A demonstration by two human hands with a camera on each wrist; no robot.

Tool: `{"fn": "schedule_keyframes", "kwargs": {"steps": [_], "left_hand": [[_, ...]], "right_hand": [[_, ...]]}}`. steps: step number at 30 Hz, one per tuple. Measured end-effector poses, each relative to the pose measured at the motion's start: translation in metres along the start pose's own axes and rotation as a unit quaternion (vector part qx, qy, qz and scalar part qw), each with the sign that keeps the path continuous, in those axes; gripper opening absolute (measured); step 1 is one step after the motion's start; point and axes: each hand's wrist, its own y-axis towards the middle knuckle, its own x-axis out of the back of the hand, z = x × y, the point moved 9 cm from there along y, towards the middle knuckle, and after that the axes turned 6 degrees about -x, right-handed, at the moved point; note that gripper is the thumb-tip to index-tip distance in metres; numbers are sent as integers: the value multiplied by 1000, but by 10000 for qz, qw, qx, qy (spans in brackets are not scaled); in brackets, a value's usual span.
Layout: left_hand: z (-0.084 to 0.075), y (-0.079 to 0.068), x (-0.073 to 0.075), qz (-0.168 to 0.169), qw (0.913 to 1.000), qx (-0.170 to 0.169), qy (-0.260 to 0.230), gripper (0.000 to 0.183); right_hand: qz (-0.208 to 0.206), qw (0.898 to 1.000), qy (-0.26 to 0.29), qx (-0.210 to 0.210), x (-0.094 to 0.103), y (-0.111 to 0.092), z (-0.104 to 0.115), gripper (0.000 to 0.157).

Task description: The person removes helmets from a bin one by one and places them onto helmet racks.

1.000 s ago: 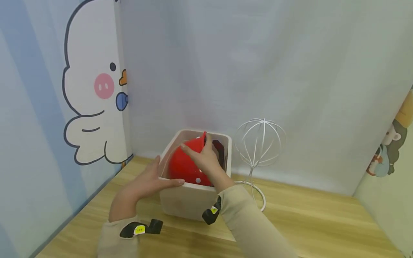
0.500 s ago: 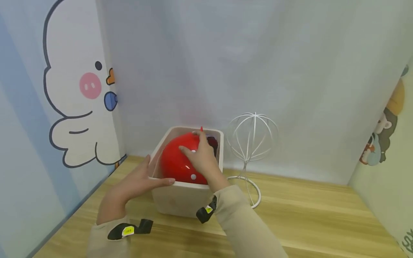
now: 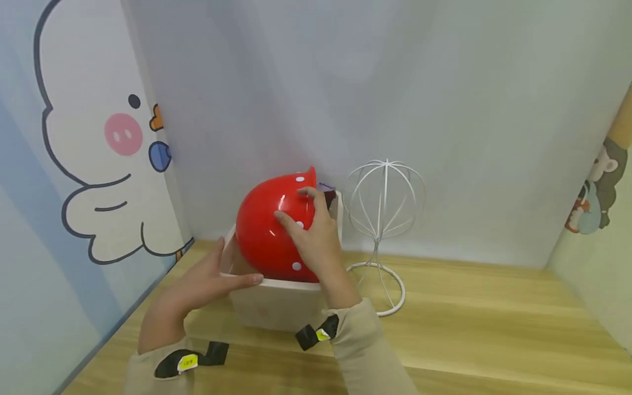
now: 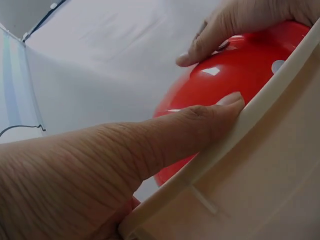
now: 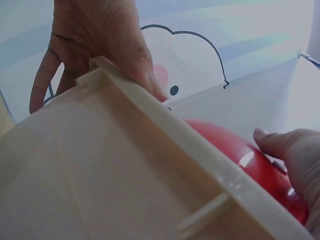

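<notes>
A glossy red helmet [image 3: 266,219] with pale round dots stands partly out of a white plastic bin [image 3: 276,304], tilted so its brim faces right. My right hand [image 3: 321,236] holds it at the brim side, thumb on the shell and fingers bent over the edge. My left hand [image 3: 202,282] grips the bin's front left corner. In the left wrist view the left thumb [image 4: 200,125] lies over the bin's rim, against the red shell. The right wrist view shows the left fingers [image 5: 47,82] down the bin's outer side. The helmet's lower part is hidden inside the bin.
A white wire stand [image 3: 385,219] with a round cage top and ring base stands on the wooden table [image 3: 469,318], just right of the bin. Something dark red [image 3: 329,197] shows in the bin behind the helmet. A grey curtain [image 3: 444,109] hangs at the back.
The right hand has raised the red helmet from low in the bin to well above its rim. The left hand keeps its grip on the bin's corner. The head view has shifted slightly.
</notes>
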Motion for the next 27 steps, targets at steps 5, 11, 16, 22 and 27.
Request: {"fn": "schedule_keyframes", "kwargs": {"steps": [5, 11, 16, 22, 27], "left_hand": [[-14, 5, 3, -53, 9973, -649, -334, 111], [-21, 6, -2, 46, 9870, -1227, -1040, 94], [-18, 5, -6, 131, 9912, -934, -930, 101], [-4, 1, -7, 155, 9992, 19, -357, 119], [-9, 3, -8, 169, 9983, -156, -541, 105]], "right_hand": [[-36, 9940, 775, 767, 11, -1, 20, 58], [-70, 9551, 2705, 1204, 37, -4, 29, 42], [-256, 9255, 3280, 1877, 74, -15, 49, 38], [-681, 8907, 3743, 2487, 114, -25, 61, 37], [-827, 8767, 4105, 2366, 136, -22, 48, 40]]}}
